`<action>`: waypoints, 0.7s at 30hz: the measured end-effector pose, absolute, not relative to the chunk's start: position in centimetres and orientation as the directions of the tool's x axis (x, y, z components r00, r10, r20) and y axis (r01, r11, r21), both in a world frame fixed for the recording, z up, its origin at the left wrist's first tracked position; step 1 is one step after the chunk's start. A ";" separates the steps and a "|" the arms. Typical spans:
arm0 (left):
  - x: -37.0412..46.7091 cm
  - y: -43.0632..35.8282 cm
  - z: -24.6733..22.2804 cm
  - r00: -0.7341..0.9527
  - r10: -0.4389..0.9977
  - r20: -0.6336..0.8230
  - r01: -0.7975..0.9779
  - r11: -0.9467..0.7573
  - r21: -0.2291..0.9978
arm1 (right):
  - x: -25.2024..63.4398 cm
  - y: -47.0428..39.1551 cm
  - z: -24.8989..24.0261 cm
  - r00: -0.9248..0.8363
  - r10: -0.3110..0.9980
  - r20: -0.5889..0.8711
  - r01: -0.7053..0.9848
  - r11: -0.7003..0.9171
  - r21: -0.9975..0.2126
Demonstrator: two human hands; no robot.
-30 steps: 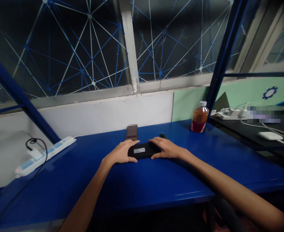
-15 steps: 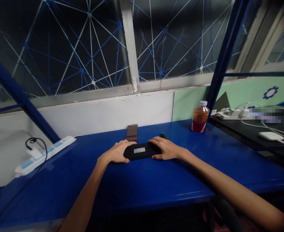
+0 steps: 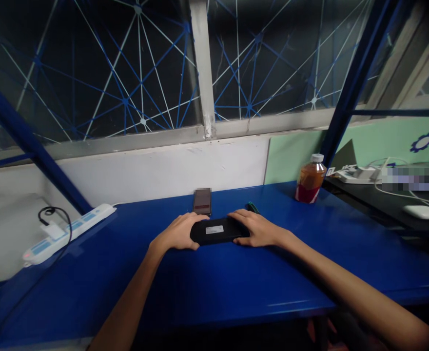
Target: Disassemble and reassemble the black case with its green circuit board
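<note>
A flat black case with a small white label lies on the blue table. My left hand grips its left end, thumb at the near edge and fingers over the far edge. At the other end my right hand holds it the same way. Just behind the case is a dark phone, near my left fingertips. A small green item lies behind my right hand, partly hidden by it.
A white power strip with a black cable sits at the table's left. A bottle with a red label stands at the back right. Further right, a black table bears white cables and a white adapter.
The view has shifted slightly, so most things appear a little further right. Both hands keep their grip on the black case.
</note>
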State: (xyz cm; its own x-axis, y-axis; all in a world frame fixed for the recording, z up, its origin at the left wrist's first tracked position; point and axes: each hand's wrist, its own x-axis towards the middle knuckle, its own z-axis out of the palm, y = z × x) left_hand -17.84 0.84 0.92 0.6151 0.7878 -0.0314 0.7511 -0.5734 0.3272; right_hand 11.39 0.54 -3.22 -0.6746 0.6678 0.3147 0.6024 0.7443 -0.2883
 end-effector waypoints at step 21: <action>-18.3 0.8 0.8 0.566 0.823 -0.044 0.712 -0.462 0.528 | 11.5 0.0 -2.5 -0.641 0.717 0.273 0.594 0.689 -0.416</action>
